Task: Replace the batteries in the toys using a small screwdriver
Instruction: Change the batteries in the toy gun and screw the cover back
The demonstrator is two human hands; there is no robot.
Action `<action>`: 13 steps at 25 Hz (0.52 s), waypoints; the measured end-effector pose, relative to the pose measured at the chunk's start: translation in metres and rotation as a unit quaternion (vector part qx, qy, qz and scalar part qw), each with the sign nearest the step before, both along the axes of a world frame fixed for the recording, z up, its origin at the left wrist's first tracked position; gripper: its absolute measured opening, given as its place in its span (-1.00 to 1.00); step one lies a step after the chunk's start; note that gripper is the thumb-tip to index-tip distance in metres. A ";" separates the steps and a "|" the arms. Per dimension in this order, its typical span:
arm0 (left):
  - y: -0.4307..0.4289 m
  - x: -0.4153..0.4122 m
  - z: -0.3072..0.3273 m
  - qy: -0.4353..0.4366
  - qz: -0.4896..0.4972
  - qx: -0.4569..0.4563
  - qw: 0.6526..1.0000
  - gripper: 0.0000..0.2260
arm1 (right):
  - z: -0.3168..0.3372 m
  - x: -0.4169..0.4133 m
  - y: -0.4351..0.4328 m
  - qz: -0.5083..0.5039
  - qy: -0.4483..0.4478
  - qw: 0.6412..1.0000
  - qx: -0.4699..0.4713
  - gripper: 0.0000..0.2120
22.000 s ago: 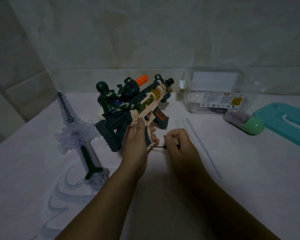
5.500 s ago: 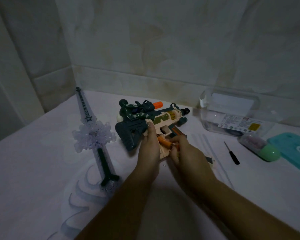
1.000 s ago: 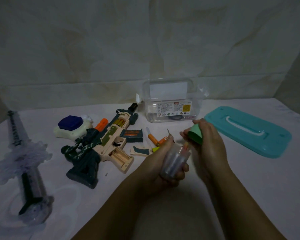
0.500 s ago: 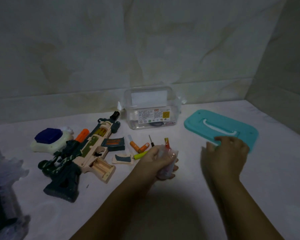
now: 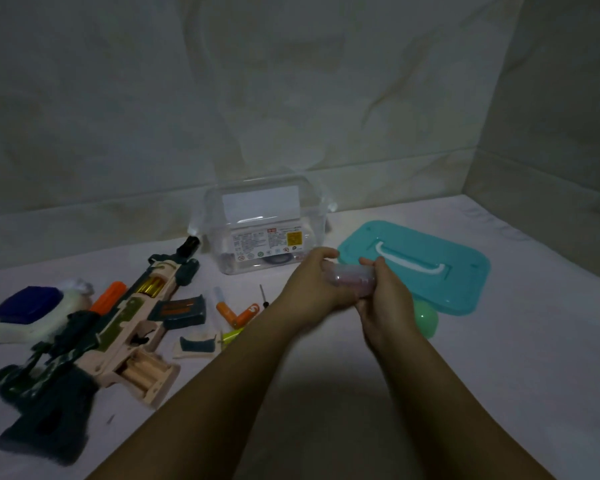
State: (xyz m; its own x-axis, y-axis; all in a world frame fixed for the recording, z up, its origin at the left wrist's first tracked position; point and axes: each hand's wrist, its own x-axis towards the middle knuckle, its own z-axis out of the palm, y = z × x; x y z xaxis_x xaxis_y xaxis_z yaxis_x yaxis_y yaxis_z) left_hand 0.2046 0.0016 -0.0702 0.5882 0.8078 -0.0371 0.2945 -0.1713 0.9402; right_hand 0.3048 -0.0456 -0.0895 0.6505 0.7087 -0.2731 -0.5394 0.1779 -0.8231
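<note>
A clear plastic battery tube [image 5: 349, 278] is held level between both hands above the table. My left hand [image 5: 312, 289] grips its left end and my right hand [image 5: 385, 303] grips its right end. Its green cap [image 5: 426, 318] lies on the table just right of my right hand. The toy gun [image 5: 118, 334] lies on its side at the left with its battery compartment [image 5: 146, 374] open. Its cover piece [image 5: 196, 344], two orange batteries [image 5: 238, 313] and the small screwdriver [image 5: 264, 296] lie between the gun and my hands.
A clear storage box [image 5: 267, 223] stands against the back wall. Its teal lid [image 5: 416, 265] lies flat to the right. A white toy with a blue top [image 5: 28, 313] sits at the far left. A dark magazine piece [image 5: 181, 310] lies beside the gun.
My right hand has set the green cap down on the table and come back to the tube. Both hands now hold the tube, which has turned level. The view shifted right.
</note>
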 end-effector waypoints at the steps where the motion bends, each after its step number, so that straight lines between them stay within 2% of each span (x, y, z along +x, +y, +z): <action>1: 0.003 0.005 -0.006 -0.060 0.016 -0.054 0.997 -0.38 | -0.005 0.002 -0.001 -0.008 -0.041 0.999 -0.009 -0.77; 3: 0.007 0.013 -0.016 -0.173 0.059 -0.149 0.972 -0.47 | -0.012 0.004 -0.003 -0.026 -0.111 0.993 -0.027 -0.75; 4: 0.008 0.015 -0.020 -0.208 0.078 -0.166 0.961 -0.53 | -0.012 0.004 -0.004 -0.038 -0.122 0.991 -0.029 -0.74; 7: 0.009 0.023 -0.025 -0.262 0.113 -0.147 0.947 -0.66 | -0.010 0.000 -0.002 -0.093 -0.123 0.987 -0.040 -0.82; 10: 0.010 0.028 -0.028 -0.274 0.160 -0.111 0.942 -0.71 | -0.010 -0.003 -0.004 -0.080 -0.120 0.989 -0.015 -0.79; 13: 0.010 0.031 -0.040 -0.201 0.242 -0.027 0.949 -0.53 | -0.013 0.001 -0.009 -0.050 -0.176 0.983 -0.027 -0.61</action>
